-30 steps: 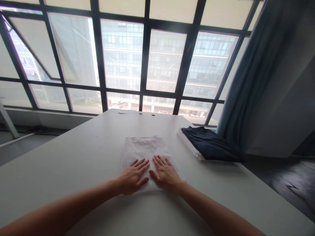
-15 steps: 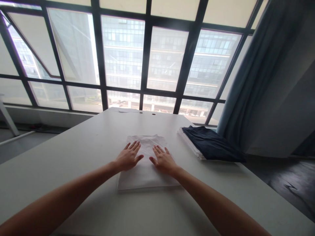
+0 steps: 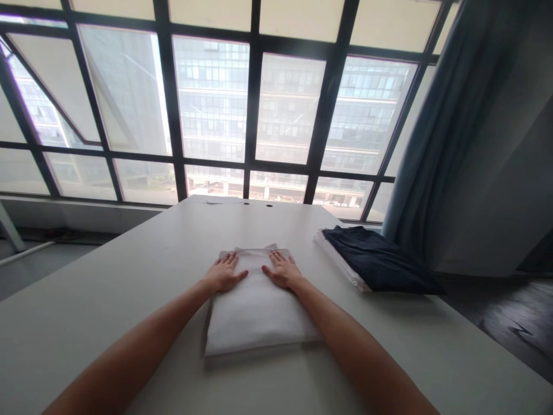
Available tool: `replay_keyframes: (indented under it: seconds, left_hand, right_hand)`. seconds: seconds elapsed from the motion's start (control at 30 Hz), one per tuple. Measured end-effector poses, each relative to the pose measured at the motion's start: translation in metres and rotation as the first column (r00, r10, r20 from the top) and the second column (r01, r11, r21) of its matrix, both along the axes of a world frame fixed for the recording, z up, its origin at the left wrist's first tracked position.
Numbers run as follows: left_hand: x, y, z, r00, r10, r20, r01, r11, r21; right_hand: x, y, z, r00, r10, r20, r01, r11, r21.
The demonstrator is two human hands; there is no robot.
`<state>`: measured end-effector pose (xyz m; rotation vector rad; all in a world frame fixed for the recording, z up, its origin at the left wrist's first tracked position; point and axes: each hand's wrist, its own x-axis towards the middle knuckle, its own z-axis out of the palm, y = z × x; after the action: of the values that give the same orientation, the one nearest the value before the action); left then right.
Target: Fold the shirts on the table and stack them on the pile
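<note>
A folded white cloth (image 3: 259,314), perhaps a garment, lies on the white table in front of me. Its upper layer is smooth, and small corners of fabric stick out past the far edge. My left hand (image 3: 224,272) rests flat on the far left corner, fingers stretched out. On the far right corner lies my right hand (image 3: 281,269), also flat with its thumb pointing inward. Neither hand grips the fabric. A shadow runs below the cloth's near edge.
To the right, a dark navy folded cloth (image 3: 380,259) lies over white folded fabric (image 3: 339,260) near the edge of the table (image 3: 142,265). Thin white sheets (image 3: 216,199) lie at the far end. Windows and a blue curtain (image 3: 425,155) stand beyond.
Both hands have slid away from me to the cloth's far corners. The smooth upper layer now covers most of the wrinkled far part. The camera has shifted slightly.
</note>
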<state>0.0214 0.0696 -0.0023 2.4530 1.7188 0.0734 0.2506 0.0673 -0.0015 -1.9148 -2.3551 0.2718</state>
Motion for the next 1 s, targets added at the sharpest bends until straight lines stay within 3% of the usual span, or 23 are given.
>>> replay_keyframes:
  seconds: [0.23, 0.4, 0.47, 0.5, 0.53, 0.6, 0.7, 0.87, 0.93, 1.0]
  left_hand:
    - [-0.017, 0.008, 0.004, 0.996, 0.091, -0.012, -0.091, 0.995, -0.046]
    - [-0.012, -0.021, 0.015, 0.984, 0.157, -0.083, -0.153, 0.987, 0.042]
    - [-0.002, -0.044, 0.016, 0.998, 0.019, -0.056, -0.011, 0.991, 0.133]
    - [0.003, -0.056, 0.015, 0.994, -0.109, -0.030, 0.113, 0.980, 0.164]
    - [0.005, -0.068, 0.014, 0.971, -0.238, -0.004, 0.235, 0.957, 0.172]
    - [0.004, -0.088, 0.010, 0.922, -0.387, 0.032, 0.380, 0.916, 0.129]
    - [-0.009, -0.110, 0.005, 0.916, -0.397, 0.054, 0.394, 0.917, 0.058]
    - [-0.009, -0.164, 0.004, 0.930, -0.360, 0.071, 0.358, 0.933, 0.033]
    - [0.000, -0.182, 0.007, 0.894, -0.436, 0.102, 0.436, 0.900, 0.024]
    - [0.004, -0.181, 0.012, 0.839, -0.528, 0.131, 0.528, 0.849, 0.038]
  right_hand:
    - [0.036, 0.017, 0.002, 0.980, -0.197, 0.006, 0.197, 0.978, -0.071]
    - [0.015, -0.008, 0.012, 0.970, -0.238, 0.046, 0.229, 0.962, 0.147]
    - [-0.001, -0.029, 0.014, 0.985, -0.169, 0.021, 0.162, 0.969, 0.188]
    - [-0.008, -0.041, 0.013, 0.992, -0.123, 0.004, 0.121, 0.976, 0.179]
    - [-0.013, -0.053, 0.011, 0.997, -0.077, -0.010, 0.077, 0.985, 0.156]
    - [-0.013, -0.075, 0.004, 1.000, -0.009, -0.019, 0.011, 0.994, 0.112]
    - [0.008, -0.093, -0.004, 0.999, -0.048, -0.001, 0.048, 0.993, 0.105]
    - [0.045, -0.087, 0.002, 0.952, -0.302, 0.042, 0.294, 0.946, 0.139]
    - [0.049, -0.081, 0.008, 0.935, -0.344, 0.080, 0.325, 0.927, 0.188]
    - [0.047, -0.077, 0.013, 0.927, -0.356, 0.122, 0.324, 0.920, 0.222]
